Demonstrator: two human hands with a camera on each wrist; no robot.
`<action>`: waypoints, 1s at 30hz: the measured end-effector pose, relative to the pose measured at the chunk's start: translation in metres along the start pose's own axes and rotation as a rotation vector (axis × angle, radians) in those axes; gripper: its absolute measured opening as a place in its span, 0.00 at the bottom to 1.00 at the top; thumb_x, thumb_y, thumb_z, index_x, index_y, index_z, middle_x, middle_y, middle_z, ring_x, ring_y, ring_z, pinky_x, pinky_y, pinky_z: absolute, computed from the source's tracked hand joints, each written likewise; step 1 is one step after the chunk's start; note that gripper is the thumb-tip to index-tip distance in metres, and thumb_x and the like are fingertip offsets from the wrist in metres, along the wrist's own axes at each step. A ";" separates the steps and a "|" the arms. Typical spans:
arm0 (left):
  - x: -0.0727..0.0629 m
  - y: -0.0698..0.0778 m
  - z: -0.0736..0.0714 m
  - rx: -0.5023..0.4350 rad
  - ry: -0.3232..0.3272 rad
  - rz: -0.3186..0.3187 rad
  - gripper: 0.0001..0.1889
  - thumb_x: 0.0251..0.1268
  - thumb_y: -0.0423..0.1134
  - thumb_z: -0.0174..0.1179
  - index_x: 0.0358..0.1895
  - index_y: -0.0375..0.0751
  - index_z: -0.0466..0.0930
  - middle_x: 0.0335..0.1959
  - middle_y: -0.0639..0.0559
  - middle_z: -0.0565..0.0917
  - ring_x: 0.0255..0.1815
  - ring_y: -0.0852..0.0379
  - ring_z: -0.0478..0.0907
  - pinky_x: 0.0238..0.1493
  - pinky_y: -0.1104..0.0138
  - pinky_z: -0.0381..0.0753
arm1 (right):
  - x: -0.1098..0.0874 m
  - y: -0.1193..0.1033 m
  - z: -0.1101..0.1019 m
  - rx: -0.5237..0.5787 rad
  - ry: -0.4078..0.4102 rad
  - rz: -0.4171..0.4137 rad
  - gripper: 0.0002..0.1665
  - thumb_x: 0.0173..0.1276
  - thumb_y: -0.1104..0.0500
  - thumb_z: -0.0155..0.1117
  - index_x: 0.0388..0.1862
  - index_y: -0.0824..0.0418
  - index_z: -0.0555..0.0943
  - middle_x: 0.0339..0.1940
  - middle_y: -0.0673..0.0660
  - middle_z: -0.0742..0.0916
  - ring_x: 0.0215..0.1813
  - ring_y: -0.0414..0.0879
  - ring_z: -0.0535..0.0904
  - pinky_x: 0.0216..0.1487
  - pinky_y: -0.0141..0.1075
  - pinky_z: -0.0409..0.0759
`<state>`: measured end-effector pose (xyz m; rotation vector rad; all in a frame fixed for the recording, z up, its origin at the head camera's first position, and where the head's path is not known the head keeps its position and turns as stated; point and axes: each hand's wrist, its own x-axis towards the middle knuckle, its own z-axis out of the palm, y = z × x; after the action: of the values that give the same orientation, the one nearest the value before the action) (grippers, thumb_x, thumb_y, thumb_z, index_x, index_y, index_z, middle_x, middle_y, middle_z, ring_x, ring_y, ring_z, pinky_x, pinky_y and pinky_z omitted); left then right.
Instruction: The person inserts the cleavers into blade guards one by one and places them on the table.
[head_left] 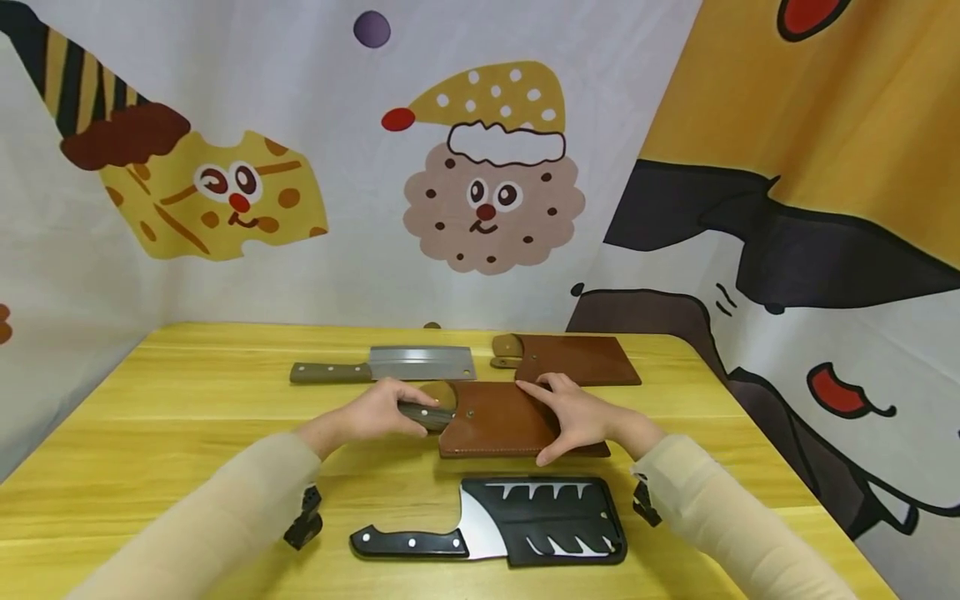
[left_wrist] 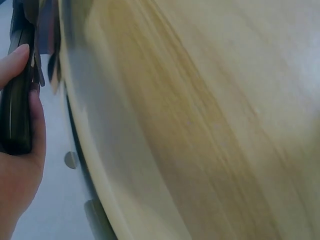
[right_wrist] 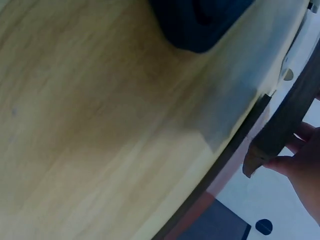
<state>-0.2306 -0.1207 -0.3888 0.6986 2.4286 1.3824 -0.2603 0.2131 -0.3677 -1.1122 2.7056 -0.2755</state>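
Note:
A cleaver in a brown leather sheath (head_left: 491,425) lies level over the middle of the table, its blade hidden inside. My left hand (head_left: 375,408) grips the cleaver's dark handle (head_left: 426,416), which sticks out at the left. The left wrist view shows that handle (left_wrist: 17,117) with the thumb along it. From the right, my right hand (head_left: 573,412) holds the sheath across its width, thumb at the near edge and fingers at the far one. Seen from the right wrist, thumb and fingers grip the sheath's edge (right_wrist: 285,125).
Behind lies a bare cleaver (head_left: 422,363), handle to the left. At the back right is another brown leather sheath (head_left: 581,360) with its strap. Nearer me, a black-handled cleaver (head_left: 408,543) wears a black plastic guard (head_left: 562,521). All rest on the wooden table (head_left: 187,392) before a printed curtain (head_left: 360,192).

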 end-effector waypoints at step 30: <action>-0.010 -0.030 -0.055 -0.060 0.093 -0.107 0.26 0.61 0.42 0.62 0.58 0.29 0.73 0.58 0.33 0.76 0.58 0.40 0.73 0.58 0.53 0.74 | 0.009 0.055 -0.025 0.164 0.024 0.178 0.64 0.49 0.39 0.72 0.76 0.58 0.47 0.74 0.69 0.55 0.73 0.67 0.48 0.63 0.67 0.58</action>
<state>-0.2550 -0.1789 -0.3869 0.4926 2.4442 1.4687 -0.3097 0.2480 -0.3578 -0.8235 2.7218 -0.4744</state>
